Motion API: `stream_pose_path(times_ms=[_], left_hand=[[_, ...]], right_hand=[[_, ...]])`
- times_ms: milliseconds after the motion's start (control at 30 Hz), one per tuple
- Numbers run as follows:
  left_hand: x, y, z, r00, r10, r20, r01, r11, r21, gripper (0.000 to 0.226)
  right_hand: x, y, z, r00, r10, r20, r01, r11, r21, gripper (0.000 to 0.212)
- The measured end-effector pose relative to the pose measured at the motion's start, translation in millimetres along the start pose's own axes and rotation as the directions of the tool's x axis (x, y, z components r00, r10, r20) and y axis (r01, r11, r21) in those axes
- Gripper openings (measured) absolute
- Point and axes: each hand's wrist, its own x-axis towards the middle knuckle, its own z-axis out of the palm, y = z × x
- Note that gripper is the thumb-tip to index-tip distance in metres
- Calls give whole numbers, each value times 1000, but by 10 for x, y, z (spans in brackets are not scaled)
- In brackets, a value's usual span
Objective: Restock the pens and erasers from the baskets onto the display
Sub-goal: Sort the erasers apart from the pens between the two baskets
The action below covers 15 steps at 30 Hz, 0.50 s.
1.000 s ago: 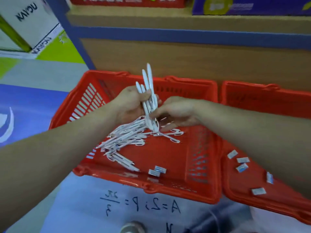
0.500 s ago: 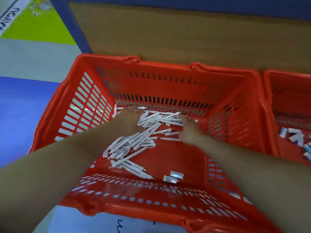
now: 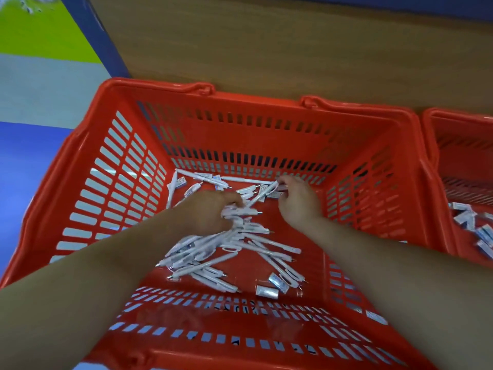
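A second ago the left hand [image 3: 205,212] held a bunch of pens [image 3: 226,252] upright above the basket [image 3: 256,102], with the right hand [image 3: 297,201] touching them. Both hands have since dropped to the basket floor. The left now grips pens lying low at the centre of the frame. The right has moved away to the far wall, its fingertips at a pen [image 3: 262,194]; whether it pinches it is unclear. The view has tilted down and closed in, so the second basket [image 3: 458,156] shows only at the right edge.
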Motion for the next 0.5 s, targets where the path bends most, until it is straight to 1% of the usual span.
stream_pose_path(times_ms=[67,100,200,233,300,367,433,500], left_hand=[[-27,42,-37,999,-47,13,49,987,-156,47],[-19,44,-59,998,-67,2,67,982,-176,45],[119,65,-125,994,-99,-52,95,993,-66,37],[205,112,-124,990,-109,-86,104,993,-57,35],[415,255,-70,973,-146,-177,131,987,-96,34],[624,406,29,956,-197,-219,171,977,-131,35],[771,537,118,950,-214,-226,190,974,-124,36],[836,605,177,948,-187,-257,189,982,-16,33]], right_hand=[[87,37,48,996,33,81,-33,999,1,49],[116,49,75,994,53,93,-54,998,10,49],[129,54,137,993,99,57,-101,995,17,42],[106,57,153,994,104,45,-104,995,6,40],[55,88,170,990,141,26,-141,990,17,35],[-15,120,187,985,170,25,-171,985,32,31],[-82,152,207,992,117,54,-116,993,-18,29],[-141,184,235,994,56,92,-50,996,-71,29]])
